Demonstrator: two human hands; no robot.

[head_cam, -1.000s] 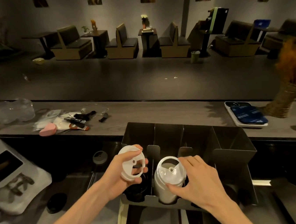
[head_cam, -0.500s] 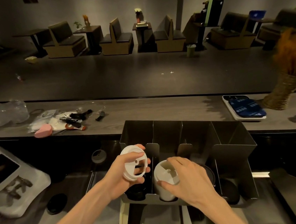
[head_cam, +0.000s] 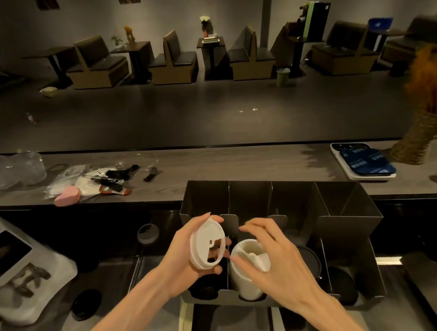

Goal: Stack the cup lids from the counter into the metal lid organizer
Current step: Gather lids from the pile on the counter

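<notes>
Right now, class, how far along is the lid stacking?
Done: a white lid stack stands in the metal organizer, second slot from the left. In hand: the left hand holds one white lid; the right hand touches the stack. Left: slotting that lid.

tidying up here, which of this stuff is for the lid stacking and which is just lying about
Job: white lid in left hand; stack of white lids under right hand; metal organizer.
Lying about: pink sponge; phone; woven vase.
</notes>
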